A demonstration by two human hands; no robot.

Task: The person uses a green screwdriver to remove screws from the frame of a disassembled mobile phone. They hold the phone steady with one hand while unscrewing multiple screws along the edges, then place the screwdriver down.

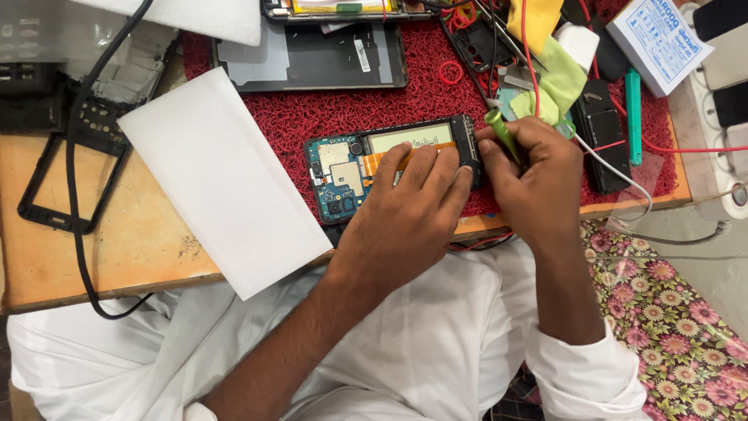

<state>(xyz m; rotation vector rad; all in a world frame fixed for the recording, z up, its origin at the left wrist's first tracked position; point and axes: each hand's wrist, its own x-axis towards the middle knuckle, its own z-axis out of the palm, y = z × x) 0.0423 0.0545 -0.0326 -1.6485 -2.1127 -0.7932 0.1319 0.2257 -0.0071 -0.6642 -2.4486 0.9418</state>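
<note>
The right hand (534, 168) is closed tight around a green-handled screwdriver (500, 132), thumb and fingers wrapped on the smooth plastic shaft, whose tip points down at the right end of an opened phone (389, 164). The left hand (417, 206) lies flat on that phone with fingers spread and slightly curled, pressing down on it without clasping anything; its fingertips (460, 175) touch the dark right edge beside the screwdriver. The phone has its back off, showing a blue-green circuit board with metal shields, an orange ribbon cable and a pale rectangular battery. It rests on a red mat (312, 117) of coarse, looped texture. At 12 o'clock from the phone lies a flat, glossy dark back panel (312, 58). At 9 o'clock a smooth white sheet (222, 179) lies slanted over the worn wooden table (117, 249), and farther out an empty black phone frame (74, 179). At 2 o'clock sits a yellow-green cloth (557, 82) among red wires (670, 148).
</note>
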